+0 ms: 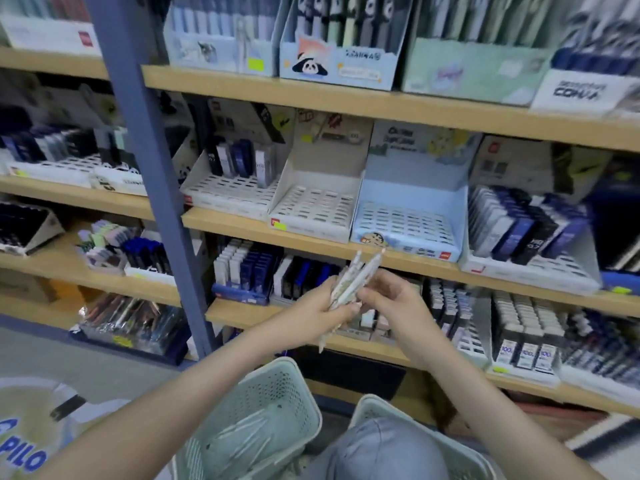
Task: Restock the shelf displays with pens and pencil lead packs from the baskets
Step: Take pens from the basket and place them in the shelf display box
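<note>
Loose bundle!
Your left hand [311, 308] grips the pens [354, 282], right hand [391, 299] pinches one; a hard tug could spill others beneath them.

"PILO" on bag [24, 457], "100" on packs [528, 355]

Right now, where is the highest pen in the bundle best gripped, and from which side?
Probably on the bare upper barrel of the pen, from the right. The left hand wraps the bundle lower down, and this pen leans up and right, toward the right hand.
</note>
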{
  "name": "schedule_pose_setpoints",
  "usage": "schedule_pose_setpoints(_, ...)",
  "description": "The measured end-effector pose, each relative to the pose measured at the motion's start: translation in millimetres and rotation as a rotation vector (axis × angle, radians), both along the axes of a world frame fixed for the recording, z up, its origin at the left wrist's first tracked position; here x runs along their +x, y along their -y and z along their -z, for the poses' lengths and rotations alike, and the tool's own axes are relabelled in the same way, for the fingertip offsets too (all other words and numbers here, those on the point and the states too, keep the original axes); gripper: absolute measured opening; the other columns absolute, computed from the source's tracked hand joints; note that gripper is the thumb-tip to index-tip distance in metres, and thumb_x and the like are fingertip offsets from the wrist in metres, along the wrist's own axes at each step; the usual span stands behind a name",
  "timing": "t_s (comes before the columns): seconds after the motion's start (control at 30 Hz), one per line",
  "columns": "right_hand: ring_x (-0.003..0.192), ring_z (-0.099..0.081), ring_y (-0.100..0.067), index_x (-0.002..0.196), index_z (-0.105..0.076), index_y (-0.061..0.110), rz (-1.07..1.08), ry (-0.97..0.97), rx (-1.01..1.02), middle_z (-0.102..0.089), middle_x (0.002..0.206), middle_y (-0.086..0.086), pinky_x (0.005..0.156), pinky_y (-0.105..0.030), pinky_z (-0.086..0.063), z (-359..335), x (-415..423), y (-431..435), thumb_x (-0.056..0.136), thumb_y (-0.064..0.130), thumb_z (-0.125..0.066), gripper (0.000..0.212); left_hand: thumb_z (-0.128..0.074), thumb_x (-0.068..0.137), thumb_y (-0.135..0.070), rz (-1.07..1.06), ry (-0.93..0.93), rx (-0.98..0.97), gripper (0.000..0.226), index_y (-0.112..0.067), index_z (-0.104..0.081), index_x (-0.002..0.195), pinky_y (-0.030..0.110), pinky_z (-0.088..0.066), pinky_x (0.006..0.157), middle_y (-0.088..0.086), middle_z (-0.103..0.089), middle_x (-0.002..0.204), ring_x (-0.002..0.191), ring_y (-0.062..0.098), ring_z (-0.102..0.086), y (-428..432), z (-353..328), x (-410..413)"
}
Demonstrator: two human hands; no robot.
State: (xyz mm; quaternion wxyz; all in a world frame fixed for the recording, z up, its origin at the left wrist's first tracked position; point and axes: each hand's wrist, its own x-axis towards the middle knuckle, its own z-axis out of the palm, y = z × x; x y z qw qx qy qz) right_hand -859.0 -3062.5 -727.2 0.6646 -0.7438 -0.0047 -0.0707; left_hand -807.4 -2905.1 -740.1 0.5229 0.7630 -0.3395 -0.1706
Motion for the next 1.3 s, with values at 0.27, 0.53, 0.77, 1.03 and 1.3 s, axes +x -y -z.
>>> schedule_pose_setpoints(0.27, 0.080, -0.066, -0.018, 0.099, -0.060, 0.008, 0.180, 0.197, 0.092, -0.071, 0.089, -0.006, 0.069, -0.029, -0.054, -55.6, -49.4, 79.7, 0.096, 0.003, -0.046, 0.015, -0.053, 0.097, -0.027, 0.128, 0.116, -0.057, 0.036, -0.037, -0.037, 0.127, 0.009, -0.043, 0.074, -0.027, -0.054, 0.101, 0.085, -0.014, -0.056, 84.0, -79.7, -24.4)
schedule_pose_setpoints(0.53, 0.079, -0.062, -0.022, 0.097, -0.062, 0.013, 0.354, 0.410, 0.110, -0.066, 0.088, -0.009, 0.070, -0.031, -0.052, -123.1, -88.2, 154.4, 0.093, 0.010, -0.054, 0.010, -0.053, 0.095, -0.035, 0.251, 0.296, -0.052, 0.046, -0.041, -0.027, 0.133, 0.022, -0.050, 0.083, -0.012, -0.054, 0.119, 0.096, -0.002, -0.057, 167.5, -160.9, -38.0)
schedule_pose_setpoints(0.77, 0.078, -0.065, -0.018, 0.103, -0.060, 0.008, 0.437, 0.546, 0.124, -0.068, 0.082, -0.008, 0.067, -0.024, -0.053, -162.0, -103.9, 202.3, 0.089, 0.011, -0.057, 0.014, -0.055, 0.095, -0.030, 0.348, 0.329, -0.141, 0.056, -0.043, -0.024, 0.140, 0.016, -0.051, 0.081, -0.020, -0.055, 0.118, 0.089, -0.006, -0.061, 226.7, -206.4, -50.7)
schedule_pose_setpoints(1.03, 0.082, -0.064, -0.015, 0.102, -0.062, 0.016, 0.591, 0.794, 0.040, -0.065, 0.086, 0.001, 0.073, -0.026, -0.054, -233.4, -115.1, 279.7, 0.087, 0.021, -0.057, 0.017, -0.055, 0.094, -0.024, 0.268, 0.341, -0.309, 0.025, -0.039, -0.045, 0.110, 0.017, -0.054, 0.073, -0.008, -0.066, 0.081, 0.072, 0.001, -0.065, 264.2, -248.7, -38.8)
schedule_pose_setpoints(1.3, 0.088, -0.066, -0.020, 0.106, -0.058, 0.017, 0.796, 0.682, -0.131, -0.066, 0.096, -0.005, 0.069, -0.026, -0.055, -274.5, -76.6, 368.6, 0.098, 0.014, -0.049, 0.013, -0.055, 0.092, -0.021, 0.236, 0.297, -0.414, 0.010, -0.012, -0.057, 0.095, 0.024, -0.057, 0.075, -0.006, -0.067, 0.072, 0.075, 0.011, -0.067, 302.1, -283.2, -29.3)
